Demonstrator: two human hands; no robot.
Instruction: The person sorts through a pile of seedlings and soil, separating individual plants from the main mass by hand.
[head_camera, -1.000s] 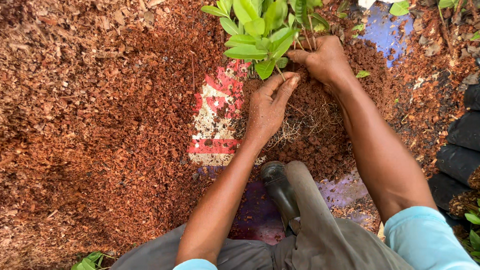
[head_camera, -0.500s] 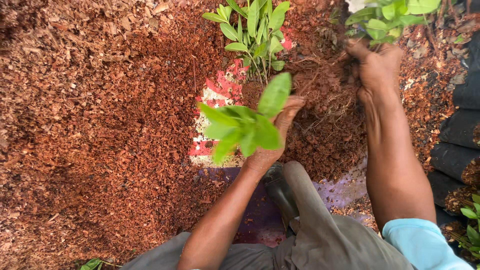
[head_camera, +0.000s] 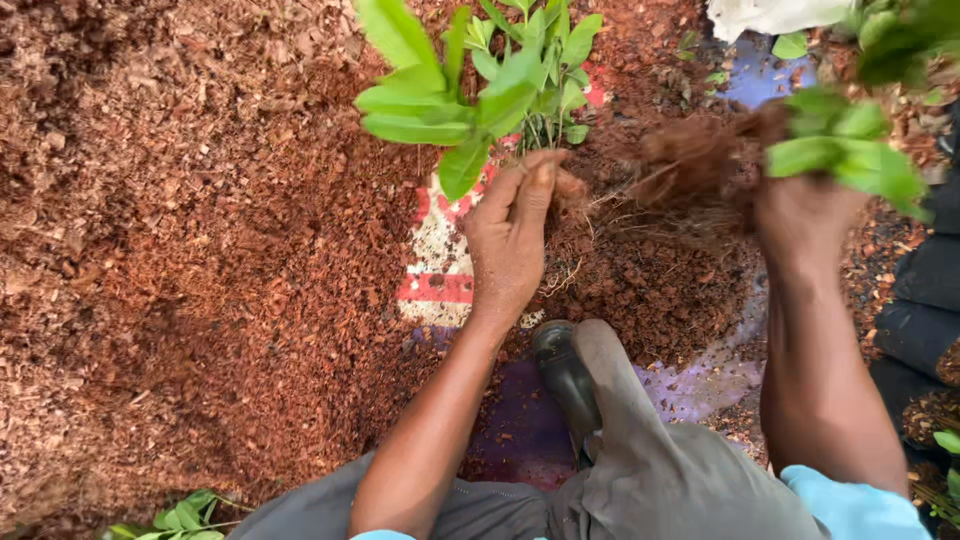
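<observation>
— What sits lowest in the frame, closest to the camera?

— A bent knee in grey trousers (head_camera: 660, 460) at the bottom centre, with a dark shoe (head_camera: 562, 375) poking out just above it. The shoe rests on a purple patterned sheet (head_camera: 700, 385) that shows through the litter. At the bottom right is a light blue sleeve (head_camera: 850, 505), and a few green leaves lie at the bottom left corner.

— And the hands?

— The left hand (head_camera: 510, 250) is at mid-frame, fingers curled closed around the stem of a seedling (head_camera: 450, 95); its broad green leaves rise into the top centre. Thin pale roots trail beside the hand onto the soil. The right hand (head_camera: 805, 215) is at the right, raised, and blurred. It grips a second seedling (head_camera: 850, 150), whose brown root clump (head_camera: 700, 160) sticks out to the left of the fist while the green leaves spread to the upper right. How tightly those fingers close I cannot tell, beyond that the plant is held.

— What lies around them?

— Reddish-brown coir mulch (head_camera: 200, 250) fills the whole left side and runs under both hands. A strip of red-and-white sack (head_camera: 440, 270) shows just left of the left hand. Black grow bags (head_camera: 925, 300) stand along the right edge. Beyond the left hand, top centre, a small bunch of seedlings (head_camera: 545, 85) stands upright in the heap.
</observation>
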